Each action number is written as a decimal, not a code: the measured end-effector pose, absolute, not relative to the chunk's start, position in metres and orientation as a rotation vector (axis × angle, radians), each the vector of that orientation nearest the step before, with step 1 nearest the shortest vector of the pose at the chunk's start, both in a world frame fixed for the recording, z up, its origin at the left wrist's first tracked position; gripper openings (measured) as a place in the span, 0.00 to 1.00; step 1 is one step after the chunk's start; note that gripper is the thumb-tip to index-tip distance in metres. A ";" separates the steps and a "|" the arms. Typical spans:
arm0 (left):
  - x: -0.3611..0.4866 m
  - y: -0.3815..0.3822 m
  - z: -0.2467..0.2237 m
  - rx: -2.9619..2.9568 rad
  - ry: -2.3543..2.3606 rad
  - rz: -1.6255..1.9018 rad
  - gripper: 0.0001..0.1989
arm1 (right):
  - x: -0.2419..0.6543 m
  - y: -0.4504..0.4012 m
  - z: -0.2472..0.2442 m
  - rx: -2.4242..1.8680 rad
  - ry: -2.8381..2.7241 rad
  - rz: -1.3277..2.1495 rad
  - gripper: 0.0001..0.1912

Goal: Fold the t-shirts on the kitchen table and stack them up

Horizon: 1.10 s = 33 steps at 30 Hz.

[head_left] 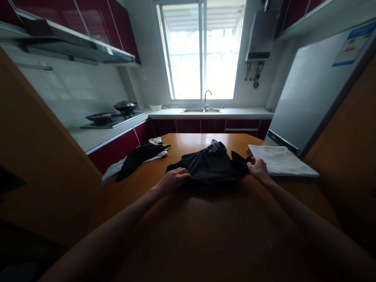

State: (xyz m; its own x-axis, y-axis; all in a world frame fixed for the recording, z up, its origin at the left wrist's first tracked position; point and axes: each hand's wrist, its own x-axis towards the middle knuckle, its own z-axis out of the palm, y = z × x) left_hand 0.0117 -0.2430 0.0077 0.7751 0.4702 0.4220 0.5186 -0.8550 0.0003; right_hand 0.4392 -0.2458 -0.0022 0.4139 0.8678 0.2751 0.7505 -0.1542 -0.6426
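A black garment (pixel 210 166) of thin cloth lies bunched on the wooden table (pixel 217 231); its exact kind I cannot make out. At its left edge, my left hand (pixel 174 178) is closed on the cloth, fingers pressed together. My right hand (pixel 257 168) pinches the garment's right end and lifts that corner a little off the table. Between the hands the fabric is wrinkled, with a sheer piece standing up at the far side.
Black, white and yellow clothes (pixel 141 156) lie at the table's left edge, partly hanging over. A folded white cloth (pixel 282 160) rests at the right, close to my right hand. Beyond are a sink (pixel 201 111), a stove (pixel 113 120) with pans and a refrigerator (pixel 308 86).
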 end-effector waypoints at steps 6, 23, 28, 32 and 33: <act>0.016 -0.330 0.020 -3.110 -0.763 -0.663 0.12 | 0.505 -0.340 -0.023 -2.105 -1.538 0.501 0.04; 0.022 -0.188 0.008 -2.800 -2.180 -0.121 0.10 | 0.415 -0.224 0.023 -1.960 -1.763 0.366 0.13; 0.026 -0.153 0.031 -2.880 -2.333 0.079 0.05 | 0.380 -0.162 0.018 -1.924 -1.652 0.528 0.13; 0.021 -0.100 0.075 -2.798 -2.382 -0.334 0.03 | 0.389 -0.131 0.027 -1.835 -1.546 0.534 0.09; 0.020 -0.085 0.087 -2.718 -2.321 -0.562 0.04 | 0.395 -0.125 0.031 -1.774 -1.510 0.499 0.10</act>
State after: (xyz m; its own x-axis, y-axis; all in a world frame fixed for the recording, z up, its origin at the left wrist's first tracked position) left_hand 0.0199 -0.0845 0.0872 0.1771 0.9814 -0.0735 0.8391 -0.1116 0.5325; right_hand 0.3953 -0.1246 0.0309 0.2315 0.9584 0.1670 0.6699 -0.0325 -0.7418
